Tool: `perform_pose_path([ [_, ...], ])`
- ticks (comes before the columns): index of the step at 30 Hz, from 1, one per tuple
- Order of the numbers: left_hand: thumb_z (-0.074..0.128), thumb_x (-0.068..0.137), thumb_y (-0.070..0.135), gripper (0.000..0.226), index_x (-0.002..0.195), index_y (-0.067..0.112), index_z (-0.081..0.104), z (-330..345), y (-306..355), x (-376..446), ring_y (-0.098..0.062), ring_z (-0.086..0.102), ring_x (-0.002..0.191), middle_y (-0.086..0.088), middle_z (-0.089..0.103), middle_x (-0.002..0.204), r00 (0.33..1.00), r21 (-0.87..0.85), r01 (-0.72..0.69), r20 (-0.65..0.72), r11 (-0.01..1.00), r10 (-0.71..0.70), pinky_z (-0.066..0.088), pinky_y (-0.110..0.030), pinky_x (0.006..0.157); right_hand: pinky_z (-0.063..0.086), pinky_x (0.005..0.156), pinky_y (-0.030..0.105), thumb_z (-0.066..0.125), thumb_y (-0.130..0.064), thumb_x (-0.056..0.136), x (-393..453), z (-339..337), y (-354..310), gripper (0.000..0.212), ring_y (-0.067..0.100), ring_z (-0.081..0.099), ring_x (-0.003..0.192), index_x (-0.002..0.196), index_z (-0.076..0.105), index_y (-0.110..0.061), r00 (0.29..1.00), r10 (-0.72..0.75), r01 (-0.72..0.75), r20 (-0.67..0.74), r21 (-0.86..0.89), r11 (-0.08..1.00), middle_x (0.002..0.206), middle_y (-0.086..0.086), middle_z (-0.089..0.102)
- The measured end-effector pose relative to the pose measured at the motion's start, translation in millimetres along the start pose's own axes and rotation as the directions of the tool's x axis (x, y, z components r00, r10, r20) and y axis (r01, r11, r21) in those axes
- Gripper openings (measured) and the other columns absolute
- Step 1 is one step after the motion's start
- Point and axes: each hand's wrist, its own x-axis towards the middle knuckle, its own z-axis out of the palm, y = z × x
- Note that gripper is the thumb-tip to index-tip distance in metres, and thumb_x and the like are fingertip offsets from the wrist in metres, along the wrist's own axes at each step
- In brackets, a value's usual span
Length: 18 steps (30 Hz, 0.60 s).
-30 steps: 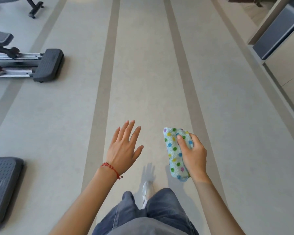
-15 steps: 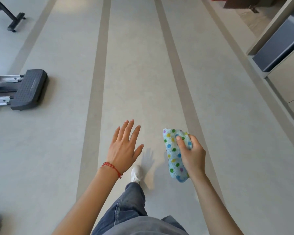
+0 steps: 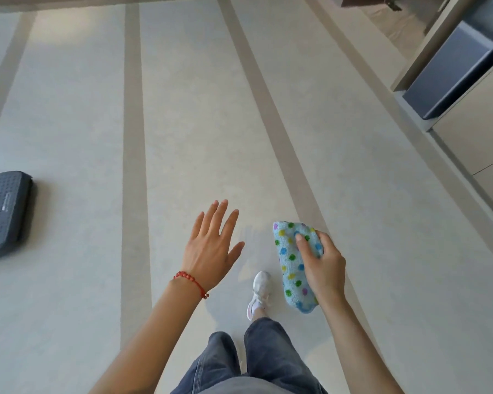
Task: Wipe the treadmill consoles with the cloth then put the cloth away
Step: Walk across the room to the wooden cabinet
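Cloth [image 3: 295,268]: a pale blue, fluffy item with coloured dots, folded or rolled into a long bundle; it is carried in the air at the near right of the scene, above the floor [image 3: 182,123], with nothing beneath it but the floor.

Right hand [image 3: 322,265]: wrapped round the right side of the bundle near its far end. The thumb is laid across the top face and the remaining fingers [image 3: 319,238] are curled over the far right edge, so the bundle is pinched between thumb and fingers.

Left hand [image 3: 211,248]: held in the air to the left of the cloth, apart from it. Its fingers are straight and slightly fanned; nothing is held. A red bead bracelet [image 3: 190,280] is worn at the wrist.

Handling, as judged: the cloth appears soft, light and limp, with a pile that should not slip. No fragility is expected. The near end hangs unsupported below the hand and is liable to droop or unroll if the grip is loosened.

Recommended hold: round the middle of the bundle, with all folds gathered under the thumb. For wiping, a flat palm pressed on the opened cloth is judged preferable.

Treadmill consoles: none in view. A dark, dotted machine end [image 3: 3,214] lies on the floor at the left edge; its type cannot be determined.

Right side: pale cabinets with a dark open recess [image 3: 450,69] are seen at the far right.

Lower body: jeans [image 3: 254,359] and a white shoe [image 3: 259,291] are seen at the near edge.
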Motion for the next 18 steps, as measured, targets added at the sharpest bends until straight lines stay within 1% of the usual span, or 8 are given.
perform_pose_path([
  [6,0.035,0.088,0.043,0.059,0.128,0.004,0.053,18.4,-13.0,114.7,-0.038,0.046,0.126,-0.020,0.048,0.136,1.000,0.000,-0.023,0.001,1.000,0.023,0.036,-0.053,0.099,0.043,0.059,0.016,0.060,-0.039,0.086,112.7,7.1,-20.8,0.012,-0.003,0.059,0.072,0.090,0.060,-0.027,1.000,-0.003,0.003,-0.031,0.017,1.000,0.076,-0.017,0.063],
  [11,0.036,0.088,0.043,0.059,0.128,0.004,0.053,22.2,-12.9,203.8,-0.038,0.046,0.126,-0.020,0.048,0.136,0.999,0.002,-0.052,-0.009,0.999,0.052,0.033,-0.053,0.101,0.046,0.061,0.018,0.060,-0.040,0.086,197.0,-2.2,-44.2,0.013,-0.001,0.060,0.074,0.090,0.060,-0.028,0.999,-0.011,0.012,-0.047,0.015,1.000,0.078,-0.015,0.064],
  [15,0.036,0.089,0.043,0.059,0.129,0.004,0.053,23.5,-11.6,274.8,-0.038,0.045,0.126,-0.021,0.048,0.136,0.997,0.001,-0.077,-0.014,0.997,0.077,0.031,-0.052,0.101,0.049,0.065,0.026,0.059,-0.041,0.086,261.3,-10.8,-59.0,0.020,0.004,0.062,0.074,0.093,0.062,-0.023,0.995,0.010,-0.008,-0.099,0.020,1.000,0.078,-0.012,0.065],
  [18,0.036,0.088,0.043,0.059,0.127,0.003,0.054,27.0,-10.7,326.6,-0.038,0.047,0.124,-0.021,0.049,0.135,0.993,-0.011,-0.119,-0.013,0.993,0.119,0.035,-0.054,0.099,0.052,0.067,0.029,0.059,-0.042,0.085,304.0,-12.9,-66.0,0.021,0.007,0.063,0.075,0.094,0.062,-0.023,0.990,0.031,-0.027,-0.136,0.031,0.999,0.078,-0.012,0.066],
])
